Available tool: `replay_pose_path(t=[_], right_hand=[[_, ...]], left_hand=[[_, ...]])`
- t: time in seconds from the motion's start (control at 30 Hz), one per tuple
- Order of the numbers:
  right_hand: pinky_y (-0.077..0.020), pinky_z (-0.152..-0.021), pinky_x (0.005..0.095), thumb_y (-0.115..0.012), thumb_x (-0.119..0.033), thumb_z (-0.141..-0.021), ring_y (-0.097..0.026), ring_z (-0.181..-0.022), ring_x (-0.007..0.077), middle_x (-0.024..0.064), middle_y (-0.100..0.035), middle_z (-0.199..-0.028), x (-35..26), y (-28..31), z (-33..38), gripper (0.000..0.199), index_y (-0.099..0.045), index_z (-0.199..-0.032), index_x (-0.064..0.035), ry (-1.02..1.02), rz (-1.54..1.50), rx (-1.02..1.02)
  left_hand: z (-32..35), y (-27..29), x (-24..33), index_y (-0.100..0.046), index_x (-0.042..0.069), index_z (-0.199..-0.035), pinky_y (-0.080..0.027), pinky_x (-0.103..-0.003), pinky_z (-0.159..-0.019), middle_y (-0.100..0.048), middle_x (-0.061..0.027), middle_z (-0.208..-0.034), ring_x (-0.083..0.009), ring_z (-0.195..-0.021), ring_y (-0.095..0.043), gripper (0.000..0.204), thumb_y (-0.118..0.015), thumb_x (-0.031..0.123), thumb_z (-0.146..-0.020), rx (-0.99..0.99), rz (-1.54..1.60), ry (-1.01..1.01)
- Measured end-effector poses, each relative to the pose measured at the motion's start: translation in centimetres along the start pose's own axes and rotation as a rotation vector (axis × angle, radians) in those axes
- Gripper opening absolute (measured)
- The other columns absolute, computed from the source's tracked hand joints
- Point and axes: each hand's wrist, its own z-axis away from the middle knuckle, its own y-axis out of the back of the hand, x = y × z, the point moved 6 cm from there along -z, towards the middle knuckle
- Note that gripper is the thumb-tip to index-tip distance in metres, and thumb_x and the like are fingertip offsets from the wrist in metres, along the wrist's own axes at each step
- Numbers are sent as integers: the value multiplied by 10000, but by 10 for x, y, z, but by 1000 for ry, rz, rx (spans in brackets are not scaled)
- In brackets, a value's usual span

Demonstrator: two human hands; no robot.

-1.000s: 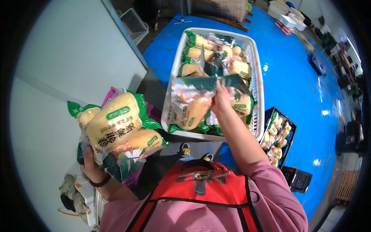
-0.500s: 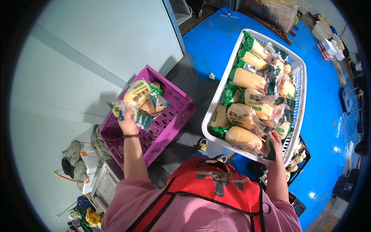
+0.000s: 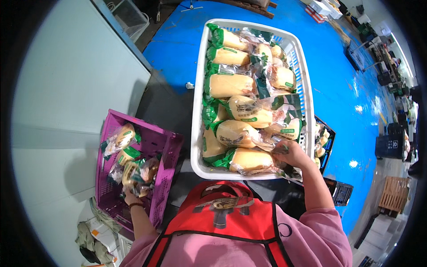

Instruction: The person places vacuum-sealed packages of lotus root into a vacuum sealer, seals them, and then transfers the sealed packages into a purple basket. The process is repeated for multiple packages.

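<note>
In the purple crate (image 3: 171, 153) at lower left are several bagged, pale, stubby root vegetables. My left hand (image 3: 132, 198) reaches down inside it, fingers closed on the clear end of one bagged vegetable (image 3: 130, 173); the bag partly hides the fingertips. A white slatted basket (image 3: 195, 133) ahead of me is filled with rows of the same green-and-clear bags. Over its near right corner, my right hand (image 3: 291, 153) has its fingers curled round the clear plastic end of a bagged vegetable (image 3: 251, 160) in the nearest row.
A black crate (image 3: 328, 147) with more pale produce stands right of the basket, lower down. The blue floor (image 3: 342, 102) spreads to the right. Along the left runs a pale wall panel (image 3: 58, 111). A wooden pallet (image 3: 394, 193) and dark bin (image 3: 391, 147) are far right.
My left hand has lowered a bagged vegetable into the purple crate. My right hand remains at the basket's near right corner. The view has turned right, so both containers appear further left.
</note>
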Motion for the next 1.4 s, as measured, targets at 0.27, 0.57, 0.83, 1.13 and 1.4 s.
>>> replay_pose_path(t=[0.27, 0.57, 0.83, 1.13, 1.4], right_hand=[[-409, -969, 424, -720, -81, -713, -521, -1108, 336, 140, -561, -1149, -109, 74, 3, 512, -558, -1199, -93, 617, 482, 601], [-471, -873, 458, -715, -141, -643, -549, -1053, 389, 212, -451, -1298, -97, 29, -76, 815, -382, -1378, -258, 850, 622, 369], [-472, -891, 414, -747, -253, -698, -544, -1092, 354, 173, -451, -1318, -88, 17, -84, 823, -335, -1405, -174, 740, 393, 386], [-406, -977, 431, -683, -424, -779, -505, -1164, 353, 205, -537, -1237, -85, 51, 0, 692, -467, -1315, -43, 735, 174, 248], [-501, -678, 378, -638, -251, -868, -623, -758, 342, 185, -627, -814, -45, -17, 24, 327, -594, -1115, -41, 458, -360, 59]], left_hand=[[-138, 74, -106, -569, 103, -1113, -416, -391, -838, -541, -80, -1141, -214, -992, -509, 344, -522, 379, -915, 111, -578, 315], [-93, 66, -89, -335, 99, -1373, -286, -445, -1035, -342, -127, -1404, -291, -1271, -345, 664, -498, 509, -877, 186, -531, 381], [132, -85, 37, -459, -9, -1293, -365, -404, -1017, -514, -219, -1261, -338, -1197, -471, 590, -681, 242, -808, -41, -594, -1173], [432, -286, 41, -497, 81, -1239, -465, -398, -886, -544, -124, -1161, -315, -1071, -550, 753, -831, 334, -614, -1341, -911, -1834], [443, -311, 52, -598, 60, -1126, -485, -348, -829, -564, -101, -1069, -288, -975, -593, 642, -829, 366, -611, -1550, -993, -1676]])
